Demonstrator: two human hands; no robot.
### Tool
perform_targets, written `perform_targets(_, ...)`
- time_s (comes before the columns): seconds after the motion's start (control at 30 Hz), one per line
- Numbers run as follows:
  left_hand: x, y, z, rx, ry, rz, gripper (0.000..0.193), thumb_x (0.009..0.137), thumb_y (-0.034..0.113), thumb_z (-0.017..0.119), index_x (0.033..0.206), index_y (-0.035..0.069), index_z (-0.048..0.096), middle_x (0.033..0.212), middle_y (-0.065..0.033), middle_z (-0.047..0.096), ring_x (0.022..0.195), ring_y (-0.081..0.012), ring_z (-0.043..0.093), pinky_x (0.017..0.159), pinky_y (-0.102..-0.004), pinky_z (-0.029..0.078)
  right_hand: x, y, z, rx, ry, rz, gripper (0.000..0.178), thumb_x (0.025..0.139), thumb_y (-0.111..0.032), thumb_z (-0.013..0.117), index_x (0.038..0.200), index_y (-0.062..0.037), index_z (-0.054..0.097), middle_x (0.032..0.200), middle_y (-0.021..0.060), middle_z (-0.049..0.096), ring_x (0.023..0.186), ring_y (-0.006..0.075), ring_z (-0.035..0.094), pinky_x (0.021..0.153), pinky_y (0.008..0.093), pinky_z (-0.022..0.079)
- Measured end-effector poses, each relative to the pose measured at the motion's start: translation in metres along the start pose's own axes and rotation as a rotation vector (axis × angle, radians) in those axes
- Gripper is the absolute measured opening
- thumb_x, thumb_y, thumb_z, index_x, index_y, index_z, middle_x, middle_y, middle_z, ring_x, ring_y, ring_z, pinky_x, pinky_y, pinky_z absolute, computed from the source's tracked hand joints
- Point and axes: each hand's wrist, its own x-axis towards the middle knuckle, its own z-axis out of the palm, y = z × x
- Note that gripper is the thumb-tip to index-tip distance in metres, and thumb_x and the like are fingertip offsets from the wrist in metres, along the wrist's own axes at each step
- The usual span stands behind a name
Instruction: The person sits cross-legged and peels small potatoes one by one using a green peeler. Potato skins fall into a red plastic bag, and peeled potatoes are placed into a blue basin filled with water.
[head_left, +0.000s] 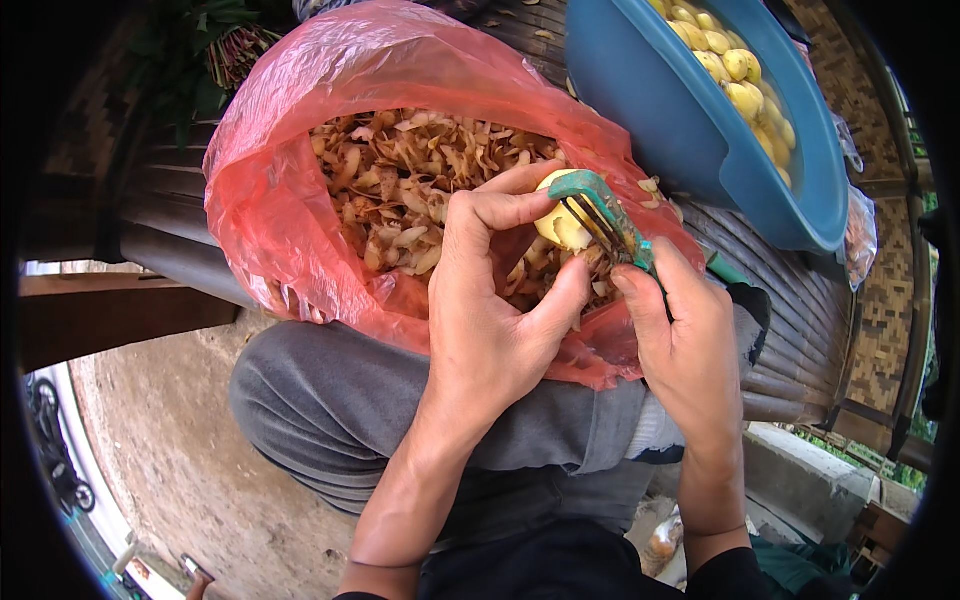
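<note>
My left hand (500,285) grips a pale yellow potato (563,228) between fingers and thumb. A green peeler (598,215) with a dark slotted blade lies against the potato's right side, and my right hand (685,345) is closed on its handle. Both hands are over the front edge of a red plastic bag (265,180). Inside the open bag lies a large heap of brown and cream peelings (400,190). Part of the peeler's handle is hidden by my right fingers.
A blue basin (650,110) of peeled potatoes (745,95) in liquid stands at the far right on the slatted bamboo platform (800,320). Leafy stems (235,55) lie at the far left. My bent leg in grey trousers (330,390) borders the bag's near side.
</note>
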Motion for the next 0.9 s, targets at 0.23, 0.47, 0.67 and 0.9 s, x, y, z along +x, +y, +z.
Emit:
perform_targets(0.23,0.000,0.000,0.002,0.002,-0.038,0.080,0.046,0.082,-0.016,0.062,0.119,0.003,0.043,0.139,-0.0232,0.046,0.127,-0.0276,0.054,0.104,-0.0390,0.050,0.021,0.007,0.001,-0.101,0.074,0.110,0.024,0.099,-0.024,0.059,0.101,-0.0006,0.059,0.086,0.0236,0.064,0.080,0.0444,0.062,0.063,0.0457,0.046)
perform_targets(0.47,0.001,0.000,-0.001,0.045,-0.028,0.038,0.046,0.082,-0.015,0.062,0.121,0.004,0.045,0.139,-0.0212,0.048,0.128,-0.0267,0.053,0.106,-0.0400,0.047,0.006,0.002,-0.006,0.131,-0.010,0.087,0.023,0.100,-0.022,0.059,0.102,0.0015,0.058,0.084,0.0225,0.064,0.076,0.0431,0.060,0.065,0.0415,0.047)
perform_targets(0.67,0.000,0.001,0.004,-0.175,-0.050,-0.007,0.048,0.082,-0.016,0.063,0.122,0.003,0.045,0.138,-0.0214,0.048,0.128,-0.0266,0.053,0.106,-0.0398,0.048,0.016,0.015,0.001,-0.067,0.018,0.155,0.020,0.100,-0.018,0.057,0.107,0.0007,0.060,0.087,0.0249,0.063,0.080,0.0474,0.057,0.067,0.0439,0.047)
perform_targets(0.9,0.000,0.005,0.001,-0.111,-0.171,-0.100,0.048,0.087,-0.010,0.063,0.129,0.002,0.044,0.146,-0.0220,0.044,0.131,-0.0264,0.051,0.107,-0.0383,0.046,0.012,0.012,0.002,0.721,0.020,0.267,0.033,0.101,-0.026,0.061,0.123,-0.0007,0.060,0.097,0.0013,0.067,0.081,0.0065,0.059,0.069,0.0268,0.048)
